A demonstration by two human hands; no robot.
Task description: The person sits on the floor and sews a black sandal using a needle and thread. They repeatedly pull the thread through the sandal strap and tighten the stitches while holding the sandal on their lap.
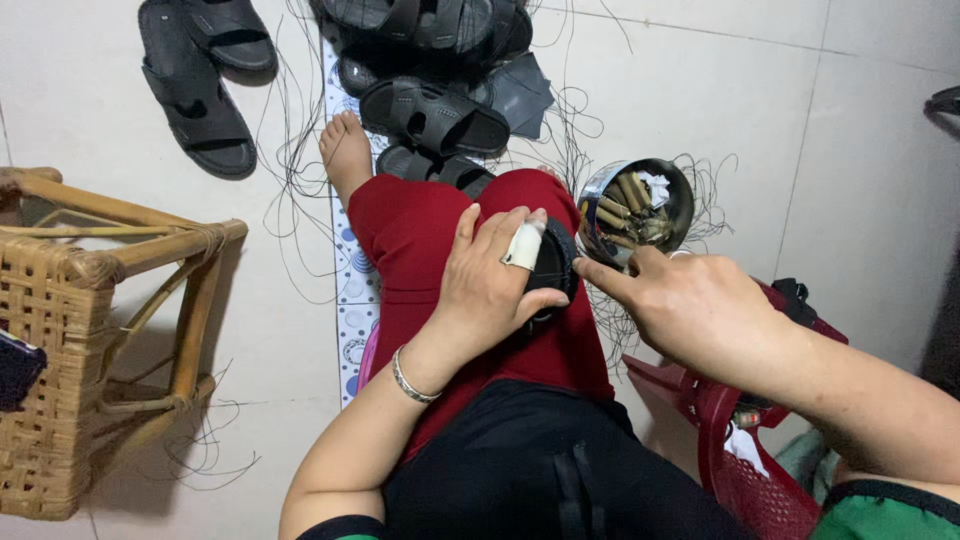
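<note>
My left hand (492,285) presses a black sandal (556,262) down on my knee, which is covered by red trousers (420,225). One finger of that hand wears a white wrap, and a silver bracelet sits on the wrist. My right hand (690,305) hovers just right of the sandal with its forefinger stretched toward the sandal's edge. Thin black thread hangs near that hand; whether the fingers pinch it cannot be made out.
A round metal bowl (683,205) of small tools stands beyond my knee. Several black sandals (432,113) lie ahead, a pair (200,95) at far left. Loose black thread (290,170) litters the tiled floor. A wicker stool (90,330) stands left, a red basket (735,440) right.
</note>
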